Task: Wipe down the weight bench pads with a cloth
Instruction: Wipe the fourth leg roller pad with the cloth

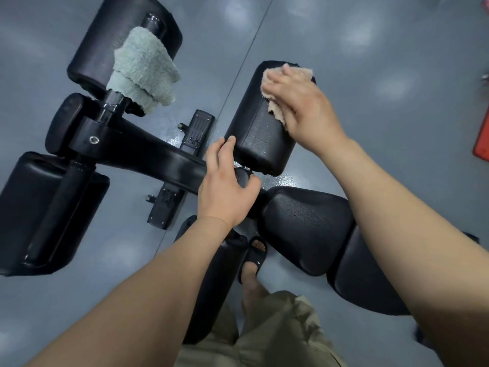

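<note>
Two cloths: the right hand [299, 102], fingers flat, is pressing the beige cloth [275, 108] on the roller pad [259, 133] at one o'clock; the green towel [143, 70] is draping another pad [92, 49] at eleven; the left hand [227, 186] is gripping the bar end [243, 178].

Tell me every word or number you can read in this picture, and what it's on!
None can be read.
Black slipper: a tiny white mark, too small to read.
Black foot plate on the floor: small marks, too blurred to read.
Pads, green towel, tan cloth, knob: no print shows.
</note>
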{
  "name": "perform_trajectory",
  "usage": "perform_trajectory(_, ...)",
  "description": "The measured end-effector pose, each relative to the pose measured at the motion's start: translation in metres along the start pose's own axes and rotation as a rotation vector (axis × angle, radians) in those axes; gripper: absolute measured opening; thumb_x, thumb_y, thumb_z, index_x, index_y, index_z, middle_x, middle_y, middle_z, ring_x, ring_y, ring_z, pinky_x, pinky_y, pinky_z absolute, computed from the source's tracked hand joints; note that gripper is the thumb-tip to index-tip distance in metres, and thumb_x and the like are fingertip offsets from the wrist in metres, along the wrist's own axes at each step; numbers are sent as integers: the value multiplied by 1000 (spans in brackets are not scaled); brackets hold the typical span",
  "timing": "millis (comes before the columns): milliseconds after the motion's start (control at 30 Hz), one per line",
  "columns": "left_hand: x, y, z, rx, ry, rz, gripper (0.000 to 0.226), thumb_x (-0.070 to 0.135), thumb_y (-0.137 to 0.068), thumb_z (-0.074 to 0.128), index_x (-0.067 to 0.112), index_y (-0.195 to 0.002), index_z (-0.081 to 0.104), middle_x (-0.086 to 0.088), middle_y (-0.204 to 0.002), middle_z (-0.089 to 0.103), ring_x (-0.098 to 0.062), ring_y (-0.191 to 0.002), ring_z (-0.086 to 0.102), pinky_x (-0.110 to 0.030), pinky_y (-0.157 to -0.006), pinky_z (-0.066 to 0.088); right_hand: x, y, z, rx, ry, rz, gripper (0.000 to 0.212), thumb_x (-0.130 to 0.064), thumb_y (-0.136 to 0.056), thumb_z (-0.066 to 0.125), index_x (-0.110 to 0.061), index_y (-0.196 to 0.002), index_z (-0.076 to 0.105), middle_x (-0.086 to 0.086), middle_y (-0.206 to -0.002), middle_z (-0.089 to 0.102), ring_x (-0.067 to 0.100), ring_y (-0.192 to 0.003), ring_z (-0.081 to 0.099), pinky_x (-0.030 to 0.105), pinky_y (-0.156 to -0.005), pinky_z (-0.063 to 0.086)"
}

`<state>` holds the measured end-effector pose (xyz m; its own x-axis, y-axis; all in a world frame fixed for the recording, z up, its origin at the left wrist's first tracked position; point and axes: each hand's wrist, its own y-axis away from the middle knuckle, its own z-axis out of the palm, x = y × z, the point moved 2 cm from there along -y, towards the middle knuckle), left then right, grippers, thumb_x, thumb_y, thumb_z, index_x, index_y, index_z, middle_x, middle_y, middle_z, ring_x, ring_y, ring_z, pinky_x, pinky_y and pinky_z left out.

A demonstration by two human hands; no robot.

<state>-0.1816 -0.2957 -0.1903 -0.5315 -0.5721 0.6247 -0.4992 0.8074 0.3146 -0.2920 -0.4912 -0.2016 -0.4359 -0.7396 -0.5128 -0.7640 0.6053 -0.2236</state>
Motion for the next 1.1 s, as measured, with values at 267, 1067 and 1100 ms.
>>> perform_trajectory(267,-1,2,-1,-3,28,50,72,36,-83,66,40,-147,33,11,-163,18,-16,-121,56,-41,-97,49,3,-24,-4,58,-72,328,38,-13,-100,42,-17,-131,65,2,-147,55,28,-146,39,31,-119,31)
perform_trajectory(1067,1,3,-1,35,26,20,86,39,-84,67,31,-157,21,15,-161,23,-9,-132,46,-39,-99,48,-68,81,22,-38,-123,-30,48,11,-88,55,-9,-131,65,5,-145,57,29,-145,41,51,-114,38)
perform_trajectory(1100,1,4,0,32,20,15,88,39,-84,67,30,-158,19,15,-161,22,-11,-131,47,-39,-98,49,-66,81,20,-45,-109,-33,49,11,-89,54,-10,-131,65,4,-146,56,28,-145,41,49,-114,38)
